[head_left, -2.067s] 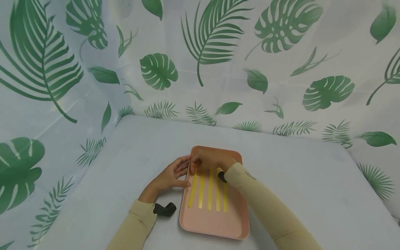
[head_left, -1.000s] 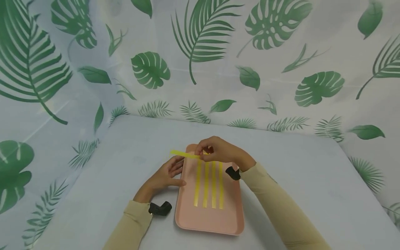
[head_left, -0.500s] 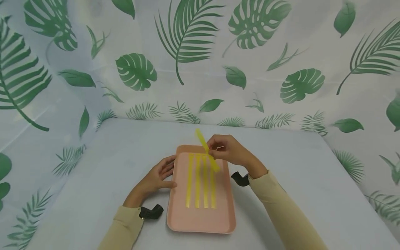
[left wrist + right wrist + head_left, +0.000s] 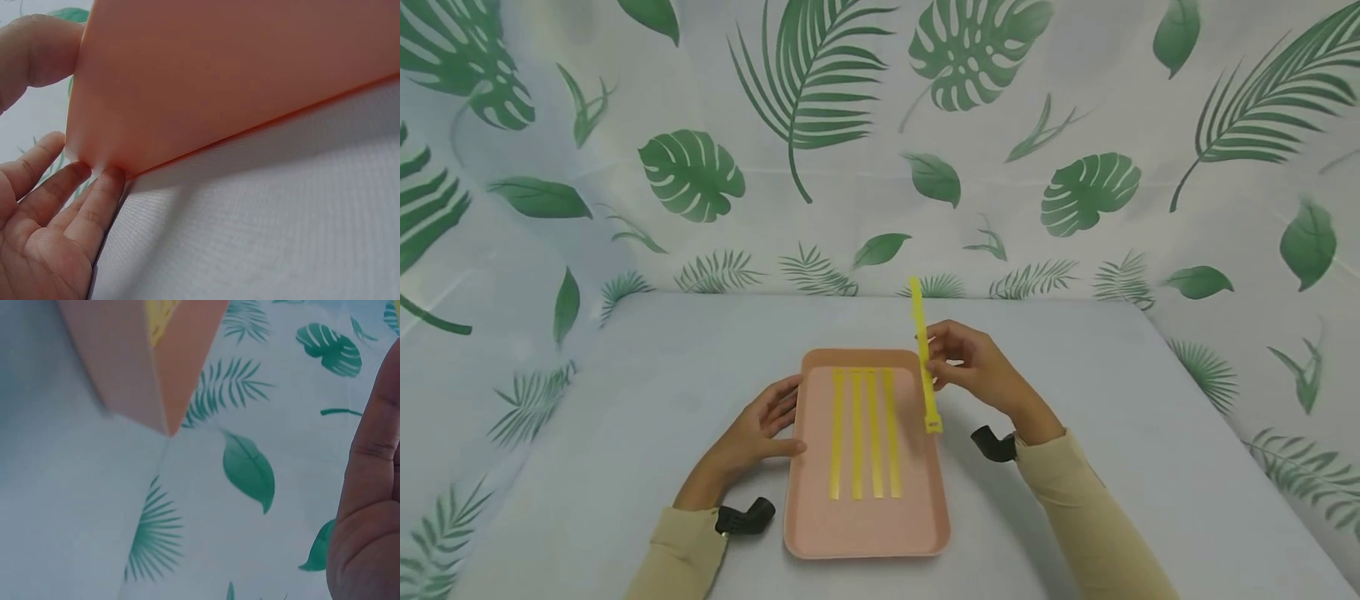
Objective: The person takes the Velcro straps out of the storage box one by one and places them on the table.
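A shallow pink tray [image 4: 872,529] lies lengthwise in front of me. Several yellow cable straps [image 4: 837,433] rest side by side inside it. My right hand [image 4: 985,367] pinches one more yellow cable strap [image 4: 919,321] between thumb and fingers, above the tray's right edge. That strap stands nearly upright in view, its slotted end down. At the tray's left side, my left hand [image 4: 748,433] steadies it, thumb over the rim. In the left wrist view the fingertips [image 4: 112,178] touch the outer wall. The right wrist view catches only part of the right hand [image 4: 369,506].
The table [image 4: 700,342] has a plain white cover. Behind it and at both sides hangs a white cloth [image 4: 850,200] printed with green leaves. Small black wrist mounts [image 4: 747,517] sit at the sleeve cuffs.
My right hand has picked a yellow strap up from the tray's left side and carried it rightward, turning it upright. The left hand stays at the tray's left edge. The head view has shifted right.
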`<state>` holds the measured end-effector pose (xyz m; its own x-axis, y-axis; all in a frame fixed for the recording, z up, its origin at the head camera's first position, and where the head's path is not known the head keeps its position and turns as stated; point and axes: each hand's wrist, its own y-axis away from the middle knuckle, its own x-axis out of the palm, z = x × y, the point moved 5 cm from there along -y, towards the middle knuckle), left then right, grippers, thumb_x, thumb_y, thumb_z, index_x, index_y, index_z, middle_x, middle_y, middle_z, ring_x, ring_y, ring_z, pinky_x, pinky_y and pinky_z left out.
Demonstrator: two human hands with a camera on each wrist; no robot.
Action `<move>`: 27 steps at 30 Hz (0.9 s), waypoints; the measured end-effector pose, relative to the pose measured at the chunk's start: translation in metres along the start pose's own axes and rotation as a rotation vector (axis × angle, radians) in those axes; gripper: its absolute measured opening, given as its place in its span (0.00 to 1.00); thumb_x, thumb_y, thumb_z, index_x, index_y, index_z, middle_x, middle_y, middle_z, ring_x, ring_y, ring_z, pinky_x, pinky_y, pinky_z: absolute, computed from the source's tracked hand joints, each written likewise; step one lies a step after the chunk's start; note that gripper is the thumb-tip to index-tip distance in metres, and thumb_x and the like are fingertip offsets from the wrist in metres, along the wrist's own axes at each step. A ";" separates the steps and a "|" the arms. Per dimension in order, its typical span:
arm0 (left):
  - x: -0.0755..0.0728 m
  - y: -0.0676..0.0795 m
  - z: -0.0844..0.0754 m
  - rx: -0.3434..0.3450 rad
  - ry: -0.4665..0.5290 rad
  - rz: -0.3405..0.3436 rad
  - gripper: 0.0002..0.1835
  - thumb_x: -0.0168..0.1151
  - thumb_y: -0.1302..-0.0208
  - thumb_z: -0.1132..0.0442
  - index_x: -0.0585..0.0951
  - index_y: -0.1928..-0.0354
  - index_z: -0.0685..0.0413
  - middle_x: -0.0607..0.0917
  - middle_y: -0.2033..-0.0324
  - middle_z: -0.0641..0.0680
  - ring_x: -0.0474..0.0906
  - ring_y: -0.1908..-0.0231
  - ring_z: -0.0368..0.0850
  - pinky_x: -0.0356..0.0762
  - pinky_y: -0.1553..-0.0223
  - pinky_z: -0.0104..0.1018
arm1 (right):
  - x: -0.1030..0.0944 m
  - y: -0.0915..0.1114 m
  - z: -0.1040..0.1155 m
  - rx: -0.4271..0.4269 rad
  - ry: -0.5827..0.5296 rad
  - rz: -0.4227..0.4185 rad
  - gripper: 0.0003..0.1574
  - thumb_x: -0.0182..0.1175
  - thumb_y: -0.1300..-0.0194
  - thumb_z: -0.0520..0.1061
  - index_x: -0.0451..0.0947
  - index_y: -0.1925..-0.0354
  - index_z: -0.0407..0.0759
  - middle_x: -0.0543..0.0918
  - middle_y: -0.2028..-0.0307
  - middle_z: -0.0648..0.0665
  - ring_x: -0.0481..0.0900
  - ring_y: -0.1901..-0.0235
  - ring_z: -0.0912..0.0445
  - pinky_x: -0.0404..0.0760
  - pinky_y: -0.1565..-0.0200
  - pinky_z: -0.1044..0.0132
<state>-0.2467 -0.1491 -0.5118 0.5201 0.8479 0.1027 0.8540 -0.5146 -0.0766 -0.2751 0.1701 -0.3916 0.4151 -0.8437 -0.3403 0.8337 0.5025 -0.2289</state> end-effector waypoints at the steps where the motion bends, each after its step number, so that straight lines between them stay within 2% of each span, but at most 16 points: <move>1: 0.000 0.001 0.000 0.003 -0.001 -0.001 0.59 0.81 0.41 0.71 0.50 0.17 0.74 0.53 0.18 0.76 0.51 0.19 0.75 0.73 0.30 0.27 | -0.002 0.003 -0.002 0.010 -0.010 -0.009 0.21 0.60 0.28 0.24 0.72 0.39 0.20 0.84 0.60 0.43 0.86 0.62 0.57 0.93 0.62 0.61; 7: 0.000 0.002 -0.001 0.022 -0.005 0.001 0.58 0.80 0.41 0.72 0.51 0.18 0.75 0.54 0.19 0.78 0.50 0.20 0.76 0.73 0.30 0.27 | -0.013 0.017 -0.011 0.072 -0.057 -0.066 0.24 0.58 0.26 0.25 0.67 0.36 0.18 0.84 0.60 0.47 0.87 0.62 0.58 0.93 0.60 0.62; 14: 0.000 0.002 -0.002 0.022 -0.011 0.004 0.57 0.79 0.41 0.73 0.51 0.18 0.75 0.53 0.19 0.78 0.50 0.20 0.76 0.74 0.30 0.27 | -0.025 0.032 -0.027 0.215 -0.104 -0.128 0.30 0.59 0.24 0.28 0.64 0.30 0.19 0.83 0.59 0.47 0.86 0.61 0.59 0.93 0.56 0.62; 22: 0.001 0.000 -0.003 0.019 -0.024 0.002 0.57 0.78 0.40 0.74 0.50 0.17 0.74 0.54 0.19 0.78 0.50 0.20 0.76 0.74 0.31 0.27 | -0.029 0.046 -0.054 0.372 -0.124 -0.101 0.34 0.59 0.23 0.31 0.61 0.26 0.23 0.82 0.59 0.44 0.88 0.61 0.56 0.92 0.54 0.62; 27: 0.003 0.001 -0.002 0.013 -0.037 -0.007 0.56 0.78 0.40 0.74 0.51 0.17 0.74 0.55 0.19 0.78 0.51 0.20 0.76 0.74 0.31 0.27 | -0.026 0.050 -0.070 0.435 -0.131 -0.074 0.34 0.59 0.23 0.31 0.61 0.26 0.23 0.83 0.60 0.43 0.88 0.64 0.55 0.92 0.56 0.62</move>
<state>-0.2448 -0.1476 -0.5094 0.5133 0.8556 0.0666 0.8571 -0.5074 -0.0887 -0.2696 0.2308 -0.4581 0.3676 -0.9053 -0.2129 0.9267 0.3375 0.1650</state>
